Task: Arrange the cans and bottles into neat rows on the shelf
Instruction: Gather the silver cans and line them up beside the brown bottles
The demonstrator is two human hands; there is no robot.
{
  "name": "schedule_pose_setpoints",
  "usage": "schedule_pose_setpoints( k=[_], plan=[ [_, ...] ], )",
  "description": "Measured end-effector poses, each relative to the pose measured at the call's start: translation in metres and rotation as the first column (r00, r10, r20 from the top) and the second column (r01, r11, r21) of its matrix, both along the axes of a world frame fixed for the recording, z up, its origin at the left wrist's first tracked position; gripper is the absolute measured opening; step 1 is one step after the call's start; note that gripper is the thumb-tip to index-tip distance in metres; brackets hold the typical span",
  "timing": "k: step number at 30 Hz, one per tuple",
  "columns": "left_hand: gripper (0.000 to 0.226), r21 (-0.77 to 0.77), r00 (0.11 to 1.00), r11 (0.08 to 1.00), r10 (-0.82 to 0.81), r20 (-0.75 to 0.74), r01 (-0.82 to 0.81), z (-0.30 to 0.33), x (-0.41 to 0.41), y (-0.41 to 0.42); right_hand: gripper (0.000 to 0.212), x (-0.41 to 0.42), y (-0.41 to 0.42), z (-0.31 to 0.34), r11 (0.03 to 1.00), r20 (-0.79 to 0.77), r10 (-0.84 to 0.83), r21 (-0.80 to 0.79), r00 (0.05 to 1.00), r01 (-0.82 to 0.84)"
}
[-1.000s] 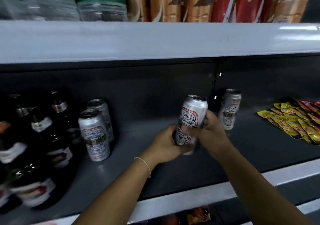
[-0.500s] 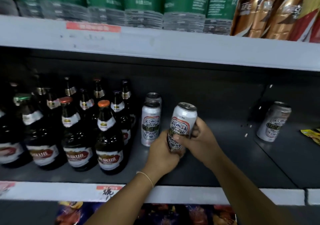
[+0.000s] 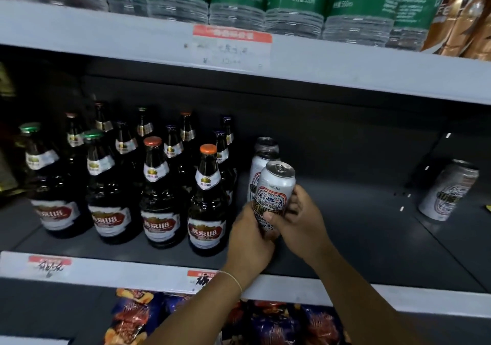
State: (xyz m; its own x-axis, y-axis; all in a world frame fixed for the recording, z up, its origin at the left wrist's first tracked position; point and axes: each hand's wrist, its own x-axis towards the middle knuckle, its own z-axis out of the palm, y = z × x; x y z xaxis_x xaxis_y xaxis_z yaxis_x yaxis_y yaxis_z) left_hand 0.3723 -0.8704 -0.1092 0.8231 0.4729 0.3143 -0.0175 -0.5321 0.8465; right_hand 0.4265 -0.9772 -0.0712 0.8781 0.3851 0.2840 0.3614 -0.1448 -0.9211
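- Left hand (image 3: 249, 234) and right hand (image 3: 299, 218) both wrapped round one silver beer can (image 3: 275, 192); left fingers curled on its lower body from 8 o'clock, right thumb across its front and right fingers behind it from 4 o'clock; thin bracelet (image 3: 233, 278) on the left wrist.
- Held can upright with a slight tilt, pull-tab top toward the camera; patterned red and blue band on its label; whether its base touches the shelf floor (image 3: 358, 227) cannot be told, hands cover it.
- At 11 o'clock of the held can, just behind it: two more silver cans (image 3: 261, 156) standing one behind the other, the nearer one partly hidden.
- At 9 o'clock: dark glass beer bottles (image 3: 207, 201) in rows, red and white labels; front caps orange, green further left.
- At 3 o'clock, well apart: a lone silver can (image 3: 449, 189) on the next shelf section.
- At 12 o'clock, shelf above: green-labelled water bottles (image 3: 295, 2); price tag (image 3: 232, 48) on its edge.
- At 6 o'clock, below: snack packets (image 3: 135, 315).
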Motion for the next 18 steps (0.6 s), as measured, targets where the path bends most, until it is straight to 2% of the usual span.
schedule_pose_setpoints(
  k=[7, 18],
  plan=[
    [0.038, 0.011, 0.998, 0.999, 0.041, -0.056, -0.041, -0.01, 0.002, 0.006, 0.064, 0.0, 0.013, -0.01, 0.999, 0.008, 0.014, -0.048, 1.0, -0.013],
    [0.053, 0.019, 0.998, 1.0, 0.011, -0.054, -0.009, -0.011, 0.005, 0.009, 0.067, 0.0, 0.014, -0.013, 0.997, 0.06, 0.014, -0.073, 0.998, -0.01]
  ],
)
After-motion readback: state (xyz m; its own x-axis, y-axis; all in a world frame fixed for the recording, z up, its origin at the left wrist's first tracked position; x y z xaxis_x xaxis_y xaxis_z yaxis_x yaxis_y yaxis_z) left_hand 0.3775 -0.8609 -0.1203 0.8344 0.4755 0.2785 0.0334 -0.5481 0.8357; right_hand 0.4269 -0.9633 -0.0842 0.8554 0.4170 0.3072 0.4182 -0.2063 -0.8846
